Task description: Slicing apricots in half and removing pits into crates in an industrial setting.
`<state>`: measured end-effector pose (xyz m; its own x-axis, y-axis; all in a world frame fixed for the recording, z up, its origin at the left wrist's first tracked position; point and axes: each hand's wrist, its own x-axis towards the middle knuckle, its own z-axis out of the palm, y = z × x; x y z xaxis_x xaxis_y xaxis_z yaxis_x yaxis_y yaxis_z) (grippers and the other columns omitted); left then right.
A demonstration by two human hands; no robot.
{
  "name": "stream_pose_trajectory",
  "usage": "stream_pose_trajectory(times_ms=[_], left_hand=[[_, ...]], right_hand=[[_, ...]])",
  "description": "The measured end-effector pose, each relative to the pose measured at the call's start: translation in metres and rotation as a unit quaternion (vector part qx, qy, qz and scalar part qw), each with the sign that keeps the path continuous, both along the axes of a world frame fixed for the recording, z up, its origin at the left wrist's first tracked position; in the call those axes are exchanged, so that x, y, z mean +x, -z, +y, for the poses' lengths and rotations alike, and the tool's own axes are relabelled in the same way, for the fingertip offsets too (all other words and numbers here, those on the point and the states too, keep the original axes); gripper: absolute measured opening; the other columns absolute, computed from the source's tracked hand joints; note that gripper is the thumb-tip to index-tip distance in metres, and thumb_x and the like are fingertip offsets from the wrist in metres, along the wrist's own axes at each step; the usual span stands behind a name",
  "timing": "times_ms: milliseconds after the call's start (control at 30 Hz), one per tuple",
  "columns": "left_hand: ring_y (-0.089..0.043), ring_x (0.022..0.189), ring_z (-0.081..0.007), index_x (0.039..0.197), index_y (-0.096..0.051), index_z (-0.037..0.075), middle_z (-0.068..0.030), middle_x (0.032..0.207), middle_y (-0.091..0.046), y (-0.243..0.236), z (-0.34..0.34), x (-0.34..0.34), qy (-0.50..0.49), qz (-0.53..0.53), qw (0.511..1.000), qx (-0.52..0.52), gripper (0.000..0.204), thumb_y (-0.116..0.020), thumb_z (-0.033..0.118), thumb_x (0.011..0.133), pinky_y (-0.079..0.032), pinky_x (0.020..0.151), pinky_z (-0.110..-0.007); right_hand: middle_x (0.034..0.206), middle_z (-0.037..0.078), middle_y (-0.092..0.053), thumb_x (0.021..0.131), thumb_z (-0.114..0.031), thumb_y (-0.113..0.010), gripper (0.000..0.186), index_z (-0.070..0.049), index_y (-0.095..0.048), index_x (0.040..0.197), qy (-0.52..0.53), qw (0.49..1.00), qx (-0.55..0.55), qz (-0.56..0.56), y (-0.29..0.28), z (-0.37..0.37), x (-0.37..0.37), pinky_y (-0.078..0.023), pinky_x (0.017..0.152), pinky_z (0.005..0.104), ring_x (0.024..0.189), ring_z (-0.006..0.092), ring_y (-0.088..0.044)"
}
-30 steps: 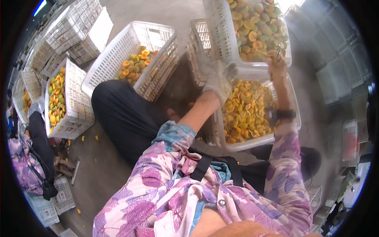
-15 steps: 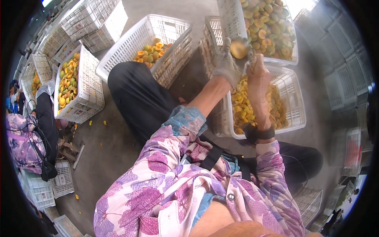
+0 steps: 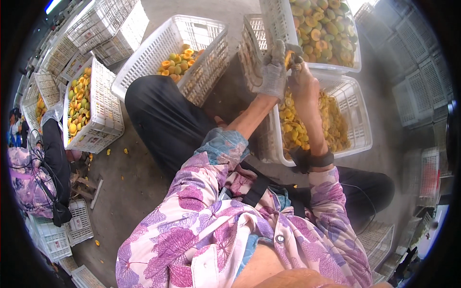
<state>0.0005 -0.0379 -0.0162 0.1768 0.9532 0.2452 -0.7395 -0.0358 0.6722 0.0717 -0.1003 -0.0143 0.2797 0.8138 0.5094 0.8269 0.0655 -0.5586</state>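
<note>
My left hand [image 3: 272, 72], in a pale, soiled glove, is closed on an orange-yellow piece of fruit [image 3: 288, 58] above the near crate. My bare right hand [image 3: 305, 82] is closed right beside it, its fingers against the fruit; what they grip is too small and blurred to make out. Below the hands stands a white plastic crate [image 3: 367, 126] holding many flat yellow-orange fruit pieces [image 3: 294, 130]. Behind it, a higher white crate [image 3: 277, 21] is filled with green-and-orange fruit halves [image 3: 322, 31].
Left of my knee stands a white crate [image 3: 139, 55] partly filled with fruit halves. Farther left is another fruit-filled crate [image 3: 106, 108], near a seated person [image 3: 31, 177]. Stacked crates [image 3: 103, 21] line the back left and the right side [image 3: 413, 103]. Fruit scraps dot the floor.
The fruit in my left hand has turned from its round face to a narrow edge. My right hand has moved up and closer to it.
</note>
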Motion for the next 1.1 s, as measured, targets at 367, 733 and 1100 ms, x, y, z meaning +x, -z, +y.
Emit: stream_pose_trajectory(times_ms=[367,733,1100], left_hand=[[-0.052,0.054,-0.0098,0.072,-0.062,0.003,-0.0037,0.063,-0.059,0.001,0.010,-0.003,0.004,0.082,0.996,0.023,0.041,-0.052,0.039,0.091,-0.043,0.049,-0.025],[-0.055,0.047,-0.0169,0.063,-0.062,-0.001,-0.0081,0.055,-0.058,-0.001,0.023,-0.002,0.100,0.126,0.987,0.004,0.052,-0.046,0.039,0.093,-0.042,0.044,-0.029],[-0.057,0.093,-0.0277,0.115,-0.051,0.003,-0.0144,0.098,-0.059,0.044,0.009,0.015,-0.170,0.604,0.726,0.283,0.036,-0.054,0.011,0.081,-0.042,0.082,-0.042]], right_hand=[[0.078,0.025,-0.057,0.074,-0.001,-0.053,0.022,0.000,-0.055,0.096,-0.029,0.994,-0.072,-0.078,-0.011,-0.012,0.005,-0.043,0.064,0.0454,0.076,0.0437,-0.054],[0.068,0.021,-0.055,0.077,-0.009,-0.058,0.024,0.005,-0.048,0.094,-0.148,0.849,-0.272,0.428,-0.014,-0.032,0.006,-0.042,0.055,0.0396,0.058,0.0333,-0.051],[0.064,0.011,-0.053,0.076,-0.005,-0.056,0.017,0.002,-0.056,0.091,-0.063,0.944,-0.304,0.112,-0.004,-0.033,0.024,-0.042,0.046,0.0334,0.053,0.0195,-0.051]])
